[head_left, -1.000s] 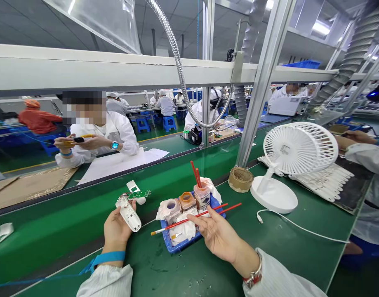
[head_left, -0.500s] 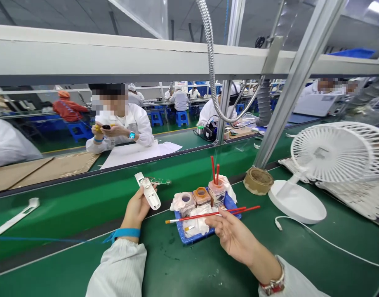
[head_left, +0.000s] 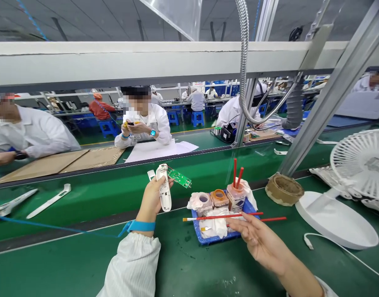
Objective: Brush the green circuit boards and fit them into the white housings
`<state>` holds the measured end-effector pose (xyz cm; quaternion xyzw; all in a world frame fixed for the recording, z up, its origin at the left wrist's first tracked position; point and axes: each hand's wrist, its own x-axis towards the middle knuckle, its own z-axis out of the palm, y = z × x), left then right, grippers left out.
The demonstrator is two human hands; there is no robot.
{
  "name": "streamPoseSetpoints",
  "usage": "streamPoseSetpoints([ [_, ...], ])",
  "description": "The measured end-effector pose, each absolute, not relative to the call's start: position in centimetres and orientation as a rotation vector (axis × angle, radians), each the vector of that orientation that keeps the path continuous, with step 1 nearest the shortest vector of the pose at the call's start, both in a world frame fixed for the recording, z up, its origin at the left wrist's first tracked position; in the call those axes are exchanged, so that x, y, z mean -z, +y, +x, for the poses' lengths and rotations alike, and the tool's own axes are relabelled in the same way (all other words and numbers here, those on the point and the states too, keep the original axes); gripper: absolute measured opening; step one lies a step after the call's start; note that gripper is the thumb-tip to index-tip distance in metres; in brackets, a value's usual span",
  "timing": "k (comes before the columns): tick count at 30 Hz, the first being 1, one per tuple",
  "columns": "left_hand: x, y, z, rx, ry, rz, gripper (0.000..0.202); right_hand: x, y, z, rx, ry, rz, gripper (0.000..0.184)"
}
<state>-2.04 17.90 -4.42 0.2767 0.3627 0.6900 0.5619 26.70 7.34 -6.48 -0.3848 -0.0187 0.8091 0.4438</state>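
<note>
My left hand (head_left: 152, 198) is closed round a white plastic housing (head_left: 164, 187), held upright, with a small green circuit board (head_left: 180, 178) hanging off its top on thin wires. My right hand (head_left: 259, 239) holds two thin red-handled brushes (head_left: 226, 216) between its fingers, their tips lying across a blue tray (head_left: 220, 238). The tray carries three small jars (head_left: 219, 198), white rags, and two more red brushes (head_left: 237, 172) standing in the right jar. A blue strap (head_left: 138, 226) circles my left wrist.
The green conveyor belt (head_left: 84, 198) carries white plastic parts (head_left: 48, 201) at left. A roll of tape (head_left: 283, 189) and a white fan on its round base (head_left: 337, 218), with a white cable, stand at right. Other workers in white coats sit across the belt.
My left hand has turned the housing upright and lifted it, the circuit board swinging right. My right hand with the brushes has drawn back a little from the tray. The view has panned left.
</note>
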Motion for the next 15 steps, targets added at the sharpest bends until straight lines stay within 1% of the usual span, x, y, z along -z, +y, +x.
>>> streamPoseSetpoints([
  [4,1.8,14.9,-1.1,-1.579,0.845,0.818,0.021,6.3,7.2,26.4,-2.053,-0.322,-0.987,0.036],
  [8,0.2,11.3,1.0,-1.413,0.795,1.058,0.036,4.1,7.3,24.4,-1.972,-0.666,-0.766,0.026],
  [11,-0.3,9.2,2.4,-1.285,0.770,1.189,0.049,2.4,7.8,22.7,-2.055,-0.877,-0.571,0.032],
  [15,-0.8,7.9,2.6,-1.208,0.828,1.397,0.052,1.7,8.6,21.9,-2.068,-1.042,-0.459,0.034],
])
